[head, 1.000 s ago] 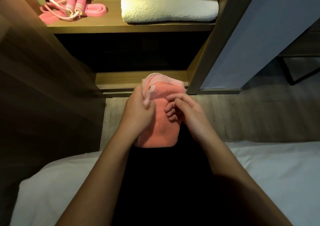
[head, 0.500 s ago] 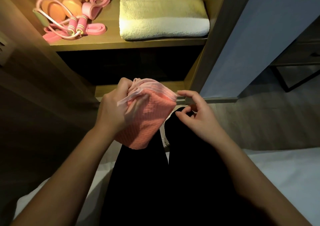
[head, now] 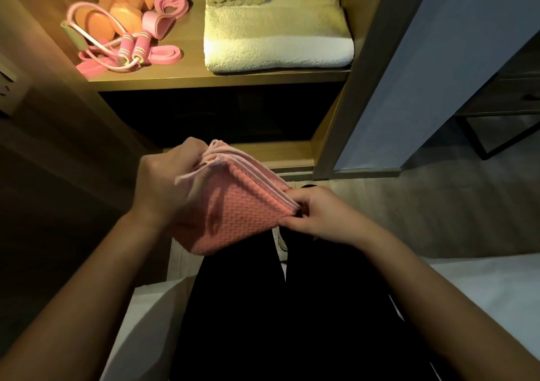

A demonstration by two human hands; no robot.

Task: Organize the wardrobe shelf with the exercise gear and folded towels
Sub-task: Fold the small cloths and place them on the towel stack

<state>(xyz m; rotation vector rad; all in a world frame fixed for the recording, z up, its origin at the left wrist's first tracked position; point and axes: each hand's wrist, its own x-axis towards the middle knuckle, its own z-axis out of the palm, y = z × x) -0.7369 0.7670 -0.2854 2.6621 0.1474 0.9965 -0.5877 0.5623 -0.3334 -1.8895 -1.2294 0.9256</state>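
Warm light falls on the wardrobe shelf (head: 222, 78), above the work going on over the lap. Fingers of the left hand (head: 163, 187) curl round the far corner of the folded pink towel (head: 239, 214), clamping its stacked layers; the right hand (head: 318, 214) pinches the opposite corner between thumb and fingertips. The towel hangs between them, off the shelf, waffle weave toward the camera, pale edges fanned and not quite flush. I judge the step to be squaring the fold. Next it needs lifting to the shelf, likely onto or beside the cream towel (head: 277, 47), kept flat so the layers don't slip. The skipping rope (head: 131, 47) and bands (head: 166, 56) lie at the shelf's left
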